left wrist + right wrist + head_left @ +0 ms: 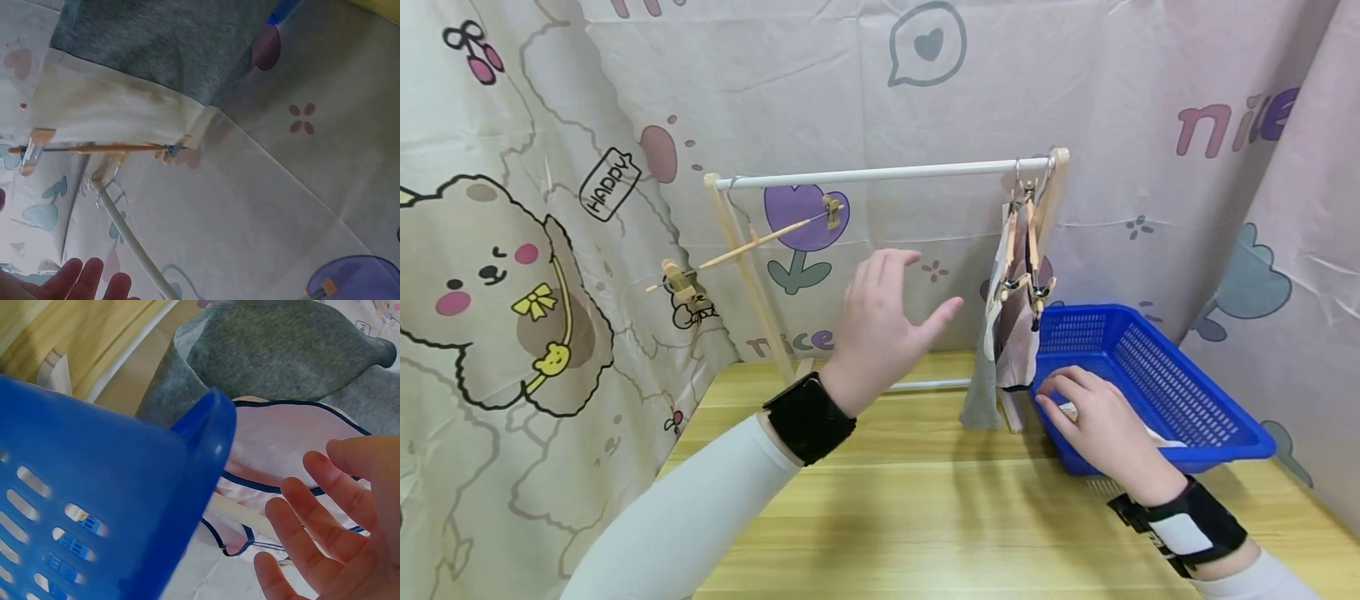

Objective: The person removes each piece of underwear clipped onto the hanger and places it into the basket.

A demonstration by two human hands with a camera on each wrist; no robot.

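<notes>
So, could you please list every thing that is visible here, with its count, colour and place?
drying rack: 1, white bar on wooden posts, at the back of the table
empty hanger: 1, wooden with clips, tilted, at the left end of the bar
hung garments: several on clip hangers, grey, cream and pinkish, at the right end of the bar
basket: 1, blue plastic, on the table at the right
table: 1, light wood
curtain: cartoon print, pale, behind and at both sides
wrist bands: 2, black, one on each wrist
left hand: raised, fingers spread, holding nothing
right hand: on the basket's near rim, above something white
</notes>
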